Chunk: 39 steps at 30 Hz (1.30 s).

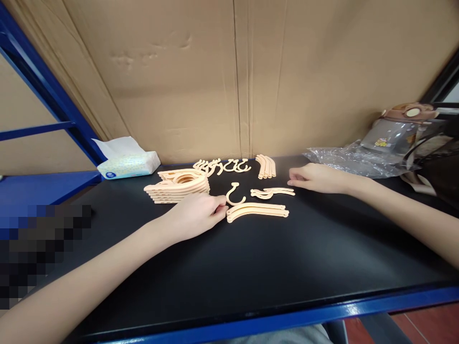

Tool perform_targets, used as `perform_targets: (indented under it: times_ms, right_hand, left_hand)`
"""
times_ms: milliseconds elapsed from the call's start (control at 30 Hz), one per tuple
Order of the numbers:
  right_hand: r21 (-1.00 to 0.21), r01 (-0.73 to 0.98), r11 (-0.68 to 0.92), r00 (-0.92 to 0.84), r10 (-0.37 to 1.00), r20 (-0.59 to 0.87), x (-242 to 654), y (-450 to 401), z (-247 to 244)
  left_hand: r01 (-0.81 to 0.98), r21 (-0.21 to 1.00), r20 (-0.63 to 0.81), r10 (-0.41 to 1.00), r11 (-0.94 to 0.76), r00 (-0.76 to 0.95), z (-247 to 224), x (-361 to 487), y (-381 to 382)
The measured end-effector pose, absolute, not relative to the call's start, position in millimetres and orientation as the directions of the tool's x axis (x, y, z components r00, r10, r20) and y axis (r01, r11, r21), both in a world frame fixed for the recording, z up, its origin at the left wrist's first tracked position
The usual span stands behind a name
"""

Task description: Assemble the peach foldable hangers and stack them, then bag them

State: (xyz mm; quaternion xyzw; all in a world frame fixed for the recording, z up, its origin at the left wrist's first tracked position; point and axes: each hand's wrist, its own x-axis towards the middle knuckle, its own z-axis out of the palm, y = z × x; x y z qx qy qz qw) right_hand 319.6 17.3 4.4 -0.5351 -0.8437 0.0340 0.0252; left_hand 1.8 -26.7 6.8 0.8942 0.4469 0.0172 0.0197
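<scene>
At the middle of the black table point(247, 267), two long curved peach plastic strips point(265, 212) lie side by side, left ends at your left hand point(195, 215). Its fingers are bunched narrow there; can't tell if they grip a strip or just touch. Your right hand point(310, 177) is loosely curled, clear of the table parts, nothing visible in it; can't tell if its fingertips meet.

Risks, my read: your left hand sits right against the stack of peach plastic frames point(167, 191), so a backward sweep could topple it. The single peach plastic hook point(229, 193) is just beside your fingertips; a careless drag could knock it. Two near strips look alike and lie close, so you could pick both up at once.

Counts: long strips near you, 2. Slim peach plastic pieces point(264, 195) right of the hook, looks like 2. Curved peach strips at the back point(266, 167), about 4. Back-row peach hooks point(211, 167), several, overlapping, no firm count. Stack, roughly half a dozen layers. Tissue pack point(129, 165), 1. Clear bottle point(390, 136), 1.
</scene>
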Motion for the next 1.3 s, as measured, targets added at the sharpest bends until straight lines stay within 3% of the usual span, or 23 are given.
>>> perform_targets:
  times_ms: [833, 1000, 1133, 1300]
  right_hand:
    - [-0.085, 0.905, 0.417, -0.418, 0.908, 0.002, 318, 16, 6]
    - [-0.076, 0.905, 0.419, -0.42, 0.907, 0.003, 317, 16, 6]
    - [-0.071, 0.907, 0.415, -0.416, 0.909, -0.006, 316, 14, 7]
    - [-0.07, 0.909, 0.41, -0.412, 0.911, -0.005, 315, 13, 8]
  left_hand:
    - [0.799, 0.062, -0.001, 0.8, -0.598, 0.599, 10, 2, -27]
    - [0.816, 0.017, 0.091, 0.814, -0.577, 0.574, 12, 2, -28]
    - [0.746, -0.058, 0.253, 0.713, -0.664, 0.654, 7, -1, -22]
    - [0.577, -0.097, 0.22, 0.548, -0.811, 0.807, 0, -7, -14]
